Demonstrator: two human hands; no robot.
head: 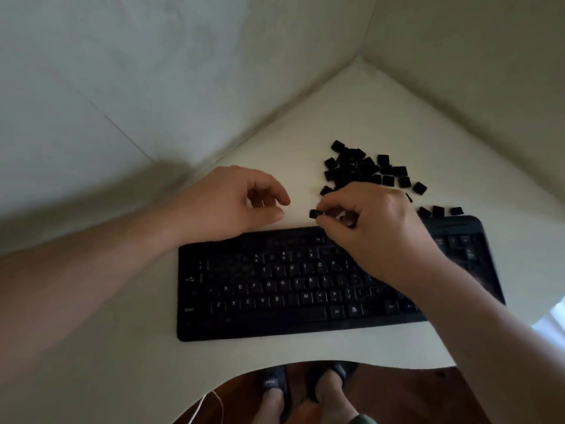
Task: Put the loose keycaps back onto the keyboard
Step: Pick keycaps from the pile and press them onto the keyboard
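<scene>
Black keyboard [305, 286] lying flat on the white bench [107, 347], set slightly askew, long edge roughly facing the near curved rim. Several bare sockets showing in the upper rows and at the left end; letters from T to P, S to L and Z to M seated in place.

Right hand [376, 228] hovering over the far edge of the keyboard, thumb and forefinger pinching 1 black keycap [314, 213] just beyond that edge, above the bench. Other fingers curled under; whether they hold more caps, cannot tell.

Left hand [232, 203] resting at the far left corner of the keyboard, fingers loosely curled, holding nothing, thumb pointing toward the right hand. Close to the pinched keycap but apart from it.

Pile of loose keycaps [363, 169] heaped on the bench beyond the keyboard, near the corner where 2 pale walls meet. A few strays [438, 211] lying apart from the heap, just beside the keyboard's far right edge.

Below the bench rim: wooden floor [397, 399], 2 feet in dark slippers [275, 384], a thin white cable [198, 408] trailing down.
</scene>
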